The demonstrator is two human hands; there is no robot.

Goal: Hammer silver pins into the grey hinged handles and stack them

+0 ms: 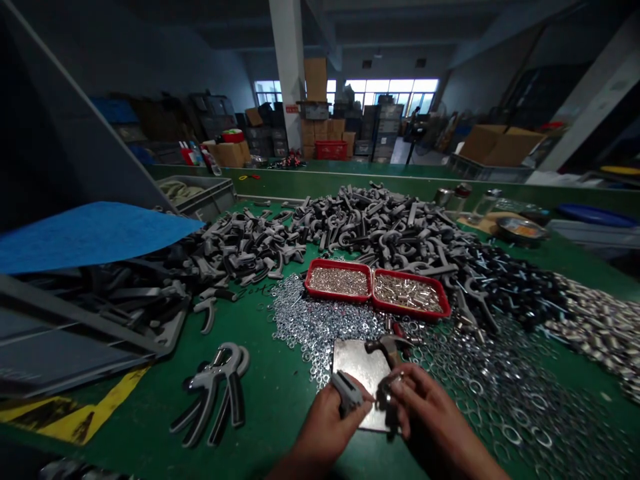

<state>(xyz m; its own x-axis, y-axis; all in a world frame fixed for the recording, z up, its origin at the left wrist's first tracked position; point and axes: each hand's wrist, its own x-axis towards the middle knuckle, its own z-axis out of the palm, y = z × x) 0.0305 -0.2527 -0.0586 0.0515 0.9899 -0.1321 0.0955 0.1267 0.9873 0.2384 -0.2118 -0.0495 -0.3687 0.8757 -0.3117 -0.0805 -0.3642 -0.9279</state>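
Observation:
My left hand [325,419] is closed around a grey plastic handle piece [349,393], whose end points toward the other hand. Just to its right, my right hand [429,401] pinches a small shiny metal part [391,383]; its exact kind is blurred. Both hands are over the near side of a flat metal plate [357,357]. A hammer [389,345] lies with its head across the plate's far right corner, its handle partly hidden by my right hand. To the left, assembled grey-and-black spring clamps [220,387] rest on the green table.
Two red trays [371,285] of small metal pins stand beyond the plate, with loose nuts [320,327] around them. Washers [510,413] spread to the right. Grey clamp pieces [380,227] are heaped behind. A grey crate [90,360] with a blue sheet [100,230] borders the left.

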